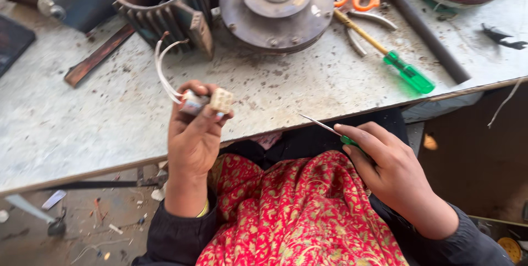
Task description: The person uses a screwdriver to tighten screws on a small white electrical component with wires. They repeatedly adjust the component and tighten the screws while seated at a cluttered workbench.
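I'm gripping white connector block [221, 100] in left hand [192, 134], over counter [110, 112] edge; right hand [385, 161] at four o'clock clutching thin green-handled screwdriver [324, 127]. Best keeping block steady, tip square.

Bare hands, dark sleeves, red patterned cloth.
Both hands, left hand [193, 134] and right hand [388, 167], are ungloved; black sleeves [176, 238] cover the forearms to the wrists, a thin yellow bangle [204, 209] rings the left wrist, and a red garment [297, 216] with gold floral print drapes the lap.
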